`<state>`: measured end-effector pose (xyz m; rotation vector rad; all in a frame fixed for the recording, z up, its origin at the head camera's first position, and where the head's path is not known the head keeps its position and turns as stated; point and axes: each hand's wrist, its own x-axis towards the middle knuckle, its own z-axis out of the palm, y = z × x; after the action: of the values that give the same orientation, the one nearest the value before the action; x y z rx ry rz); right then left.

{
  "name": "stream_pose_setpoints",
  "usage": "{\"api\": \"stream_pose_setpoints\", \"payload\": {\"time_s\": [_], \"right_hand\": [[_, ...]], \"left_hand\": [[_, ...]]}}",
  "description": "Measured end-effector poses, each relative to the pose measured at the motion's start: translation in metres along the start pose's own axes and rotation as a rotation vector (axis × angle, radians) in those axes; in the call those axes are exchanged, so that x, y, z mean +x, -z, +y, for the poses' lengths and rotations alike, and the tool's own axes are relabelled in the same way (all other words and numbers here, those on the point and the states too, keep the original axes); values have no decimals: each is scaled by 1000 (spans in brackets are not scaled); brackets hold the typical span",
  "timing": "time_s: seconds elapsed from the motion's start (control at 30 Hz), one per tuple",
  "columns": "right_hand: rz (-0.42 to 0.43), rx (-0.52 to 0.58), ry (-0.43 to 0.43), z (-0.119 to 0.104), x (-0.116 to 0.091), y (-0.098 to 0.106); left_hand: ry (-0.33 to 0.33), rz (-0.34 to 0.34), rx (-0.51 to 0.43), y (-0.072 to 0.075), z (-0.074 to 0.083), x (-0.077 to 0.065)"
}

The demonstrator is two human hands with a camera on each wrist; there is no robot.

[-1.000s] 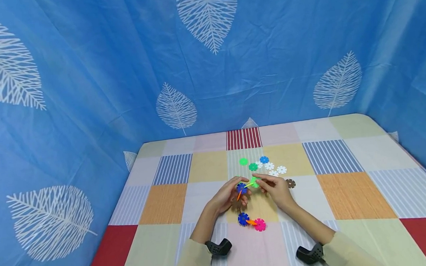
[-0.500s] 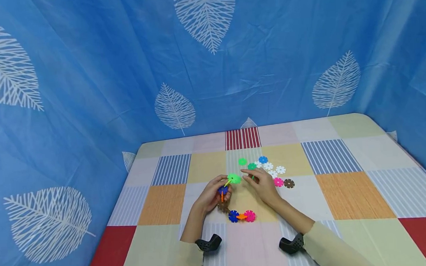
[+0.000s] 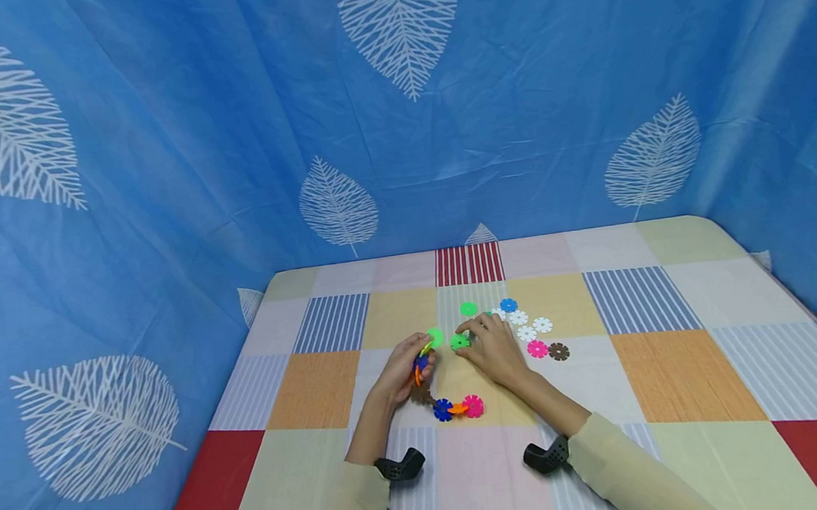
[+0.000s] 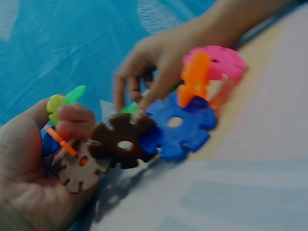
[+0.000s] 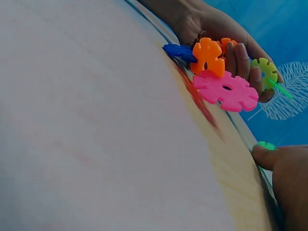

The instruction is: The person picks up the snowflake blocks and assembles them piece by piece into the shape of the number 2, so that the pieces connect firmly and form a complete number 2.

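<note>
My left hand (image 3: pixel 396 376) holds a chain of interlocked plastic snowflake discs. In the left wrist view the chain shows a dark brown disc (image 4: pixel 113 139), a blue disc (image 4: pixel 192 126), an orange disc (image 4: pixel 195 77) and a pink disc (image 4: pixel 224 61). A yellow-green disc (image 5: pixel 264 70) and a bright green disc (image 3: pixel 435 337) form its upper end, by my left fingertips. The pink end hangs toward me. My right hand (image 3: pixel 498 353) pinches a separate green disc (image 3: pixel 460 342), just right of the chain's green end and apart from it. Its fingers partly hide that disc.
Loose discs lie beyond and right of my right hand: a light green disc (image 3: pixel 468 308), a blue disc (image 3: pixel 508 305), several white discs (image 3: pixel 525 333), a pink disc (image 3: pixel 538 349) and a brown disc (image 3: pixel 559 352). A patchwork cloth (image 3: pixel 589 400) covers the table.
My right hand has let go of the chain's green end, reached toward the loose discs and come back left pinching a green disc. My left hand has shifted left with the chain.
</note>
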<state>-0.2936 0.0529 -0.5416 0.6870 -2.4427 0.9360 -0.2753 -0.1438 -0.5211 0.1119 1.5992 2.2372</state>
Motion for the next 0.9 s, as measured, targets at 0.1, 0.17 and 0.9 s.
{"api": "stream_pose_setpoints", "payload": {"time_s": [0.1,0.17,0.9], "right_hand": [[37,202,-59,-1,-2,4],[89,341,-99,-2,-4,8],[104,770,-211,-25,-21,52]], "left_hand": [[-3,22,18,-7,-3,1],[-11,28,23,-13,-5,2],[-10,54,2,-52,-20,8]]}}
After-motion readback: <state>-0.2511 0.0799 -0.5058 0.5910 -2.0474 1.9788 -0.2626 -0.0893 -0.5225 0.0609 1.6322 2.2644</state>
